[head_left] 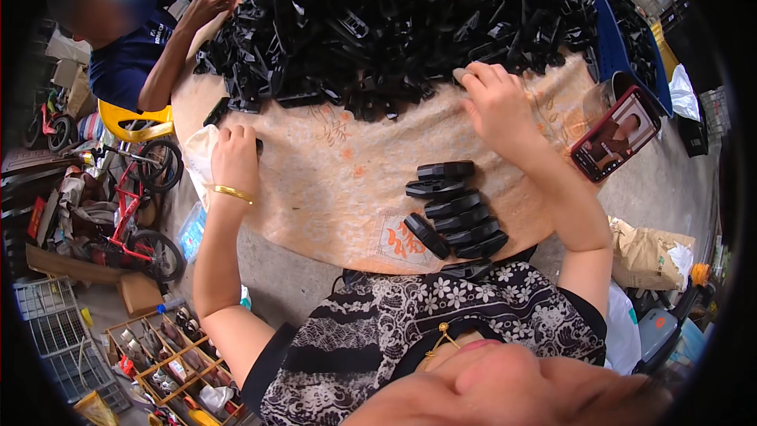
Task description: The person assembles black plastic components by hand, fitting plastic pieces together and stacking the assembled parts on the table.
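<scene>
My left hand rests at the table's left edge, its fingers curled down over a white crumpled sheet or bag. A small black piece shows beside its fingers; what the fingers grip is hidden. Over the right part of the cloth, my right hand is closed in a pinch. A small greyish thing shows at its fingertips, too small to name. Beyond both hands rises a large heap of glossy black plastic parts. Nearer me, several black plastic pieces lie in an overlapping stack.
A patterned orange cloth covers the table. A phone leans at the right beside a blue bin edge. Another person works at the far left near a yellow stool. A red bicycle and a brown paper bag flank the table.
</scene>
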`<state>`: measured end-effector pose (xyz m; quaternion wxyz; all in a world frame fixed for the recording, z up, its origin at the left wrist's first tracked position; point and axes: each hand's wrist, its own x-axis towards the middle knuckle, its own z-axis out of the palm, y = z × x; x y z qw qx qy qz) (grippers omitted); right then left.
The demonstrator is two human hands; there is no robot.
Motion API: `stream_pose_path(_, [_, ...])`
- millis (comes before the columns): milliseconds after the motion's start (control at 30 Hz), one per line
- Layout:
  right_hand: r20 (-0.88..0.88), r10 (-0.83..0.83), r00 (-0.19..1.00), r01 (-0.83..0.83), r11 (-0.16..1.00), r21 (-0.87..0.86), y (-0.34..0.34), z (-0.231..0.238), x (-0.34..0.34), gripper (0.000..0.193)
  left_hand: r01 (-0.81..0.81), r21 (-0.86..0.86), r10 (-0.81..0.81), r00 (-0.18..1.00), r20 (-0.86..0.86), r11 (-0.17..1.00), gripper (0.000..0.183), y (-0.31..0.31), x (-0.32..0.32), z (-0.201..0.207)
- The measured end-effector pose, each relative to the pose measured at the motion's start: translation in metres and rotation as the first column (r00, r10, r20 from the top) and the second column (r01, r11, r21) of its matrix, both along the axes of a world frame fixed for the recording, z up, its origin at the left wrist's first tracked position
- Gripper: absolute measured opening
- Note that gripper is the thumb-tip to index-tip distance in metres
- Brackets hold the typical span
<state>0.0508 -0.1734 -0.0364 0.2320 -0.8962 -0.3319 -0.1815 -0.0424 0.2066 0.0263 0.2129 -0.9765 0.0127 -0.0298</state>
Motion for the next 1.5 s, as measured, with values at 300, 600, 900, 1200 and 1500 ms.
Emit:
stream_pose_path(300, [-0.054,-0.028,0.998,0.031,0.997,0.064,-0.005,0.004,0.008,0.036,0.249,-0.732,-0.411,0.910,-0.047,0.635,0.042,-0.118,0.011,0.010])
stream_pose_path(600, [-0.372,0.155,0.915,-0.089,0.978,0.189,-0.024,0.025,0.009,0.020,0.415,-0.877,-0.609,0.769,0.195,0.243,0.014,-0.171,0.065,-0.035])
stream_pose_path(900, [-0.261,0.367,0.893,-0.301,0.918,0.259,-0.018,0.018,-0.002,0.020,0.369,-0.799,-0.521,0.849,0.083,0.474,0.018,-0.171,0.043,-0.027])
stream_pose_path(1200, [-0.115,0.278,0.954,-0.275,0.960,0.041,-0.022,0.021,-0.011,0.019,0.356,-0.809,-0.471,0.875,0.113,0.467,0.015,-0.166,0.043,-0.029])
stream_pose_path(1500, [-0.121,0.367,0.922,-0.354,0.928,0.112,-0.005,0.011,-0.012,0.018,0.474,-0.792,-0.535,0.814,0.227,0.384,0.016,-0.169,0.046,-0.037])
